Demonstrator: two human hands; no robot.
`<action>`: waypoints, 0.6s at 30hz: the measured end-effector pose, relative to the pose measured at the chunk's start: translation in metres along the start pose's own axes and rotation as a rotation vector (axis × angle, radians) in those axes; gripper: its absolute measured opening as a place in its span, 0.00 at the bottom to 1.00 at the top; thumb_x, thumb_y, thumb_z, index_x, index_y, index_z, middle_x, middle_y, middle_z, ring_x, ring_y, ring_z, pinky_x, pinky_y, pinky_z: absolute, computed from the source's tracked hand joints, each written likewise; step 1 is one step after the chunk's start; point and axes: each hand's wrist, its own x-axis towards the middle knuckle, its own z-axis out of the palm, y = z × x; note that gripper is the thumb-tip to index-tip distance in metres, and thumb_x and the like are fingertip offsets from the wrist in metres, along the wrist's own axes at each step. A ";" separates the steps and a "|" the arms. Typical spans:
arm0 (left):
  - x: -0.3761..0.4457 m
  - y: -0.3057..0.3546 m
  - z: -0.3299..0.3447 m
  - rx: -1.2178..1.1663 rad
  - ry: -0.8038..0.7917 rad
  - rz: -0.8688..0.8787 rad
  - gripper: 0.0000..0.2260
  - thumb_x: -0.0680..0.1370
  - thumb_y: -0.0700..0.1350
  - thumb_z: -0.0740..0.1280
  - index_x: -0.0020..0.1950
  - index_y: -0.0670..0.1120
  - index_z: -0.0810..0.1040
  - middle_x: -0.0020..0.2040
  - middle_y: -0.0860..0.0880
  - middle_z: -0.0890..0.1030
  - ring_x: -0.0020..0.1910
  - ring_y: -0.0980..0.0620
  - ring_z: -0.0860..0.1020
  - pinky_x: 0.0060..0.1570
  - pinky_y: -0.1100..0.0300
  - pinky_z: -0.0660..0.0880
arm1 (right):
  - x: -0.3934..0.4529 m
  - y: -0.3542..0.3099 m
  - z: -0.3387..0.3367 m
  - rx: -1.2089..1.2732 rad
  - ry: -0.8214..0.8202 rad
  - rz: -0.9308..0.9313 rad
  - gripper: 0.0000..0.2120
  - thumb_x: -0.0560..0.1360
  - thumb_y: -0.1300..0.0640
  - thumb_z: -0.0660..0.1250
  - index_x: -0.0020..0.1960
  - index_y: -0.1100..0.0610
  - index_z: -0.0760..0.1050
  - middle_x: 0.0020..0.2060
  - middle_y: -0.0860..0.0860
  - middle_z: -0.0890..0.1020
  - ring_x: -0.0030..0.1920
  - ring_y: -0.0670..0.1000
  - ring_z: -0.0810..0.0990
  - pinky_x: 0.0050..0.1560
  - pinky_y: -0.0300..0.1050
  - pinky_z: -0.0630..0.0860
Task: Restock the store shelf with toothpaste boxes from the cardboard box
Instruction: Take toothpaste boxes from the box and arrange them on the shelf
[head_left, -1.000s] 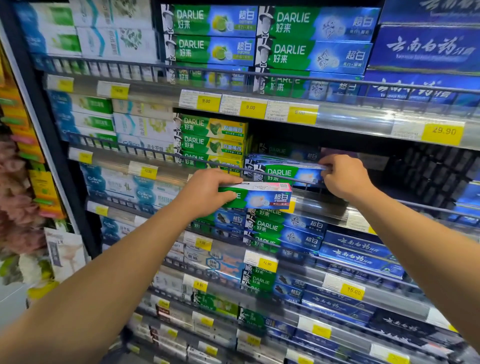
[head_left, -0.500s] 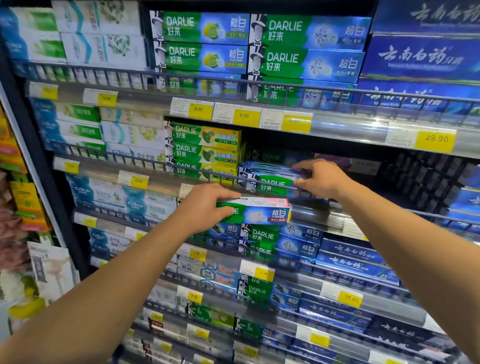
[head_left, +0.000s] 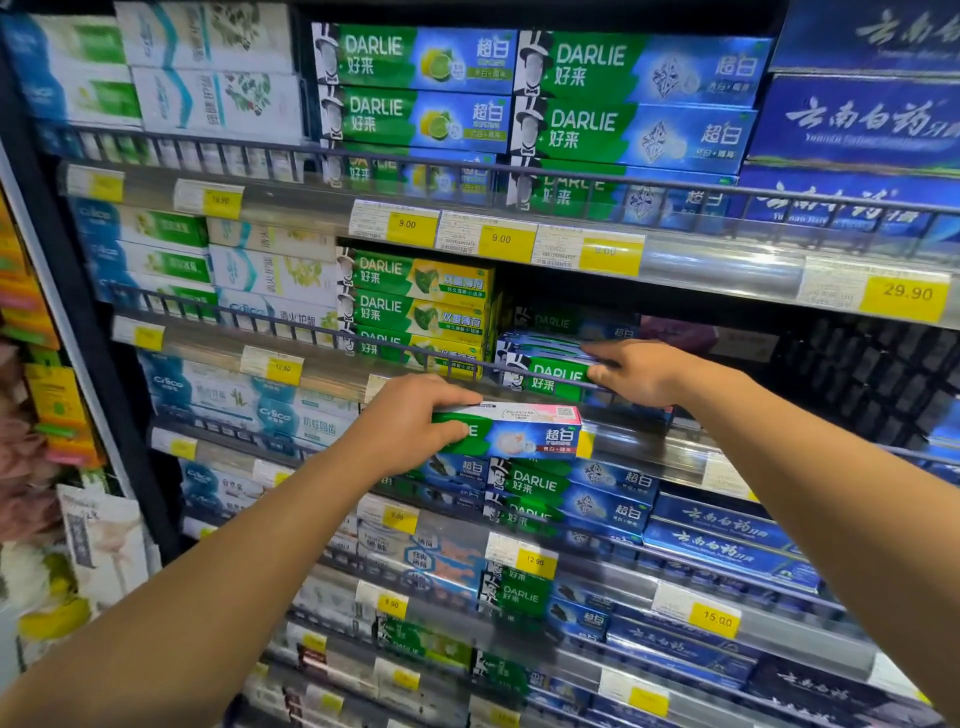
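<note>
- Left hand (head_left: 410, 423) grips a green-and-pink toothpaste box (head_left: 524, 432), held level just in front of the shelf rail (head_left: 649, 441).
- Right hand (head_left: 636, 371) holds the right end of a green Darlie box (head_left: 550, 375) lying on the shelf behind the wire guard.

wire-railed store shelf (head_left: 691, 447) under stacked toothpaste boxes (head_left: 545, 371)

Price tag 29.90 (head_left: 904, 293): yellow, far up and right of the grip.
Price tags 9.00 (head_left: 410, 224): yellow, side by side above the grip.
Price tag 12.90 (head_left: 535, 561): below the grip.
Price tag 15.00 (head_left: 716, 618): lower right.
Orange packets (head_left: 31, 312): far left, blurred.
</note>
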 end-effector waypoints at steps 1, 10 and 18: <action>0.000 0.000 -0.001 -0.001 0.004 0.001 0.18 0.76 0.47 0.70 0.65 0.55 0.77 0.57 0.52 0.79 0.54 0.54 0.75 0.51 0.63 0.67 | 0.001 -0.001 -0.001 -0.002 -0.002 0.005 0.25 0.82 0.46 0.54 0.77 0.50 0.58 0.76 0.52 0.61 0.74 0.55 0.62 0.71 0.43 0.59; 0.003 -0.001 -0.005 -0.009 0.025 0.010 0.18 0.75 0.46 0.71 0.64 0.54 0.78 0.58 0.53 0.80 0.56 0.56 0.75 0.53 0.66 0.66 | 0.018 -0.006 0.001 0.050 0.067 0.057 0.27 0.78 0.41 0.60 0.74 0.49 0.64 0.74 0.52 0.65 0.71 0.55 0.66 0.68 0.43 0.63; 0.001 0.002 -0.008 -0.008 0.019 0.007 0.18 0.75 0.46 0.71 0.64 0.54 0.78 0.60 0.52 0.79 0.58 0.55 0.75 0.57 0.64 0.67 | 0.017 -0.011 0.004 0.107 0.112 0.094 0.29 0.77 0.39 0.61 0.74 0.52 0.64 0.72 0.53 0.68 0.70 0.56 0.68 0.68 0.45 0.66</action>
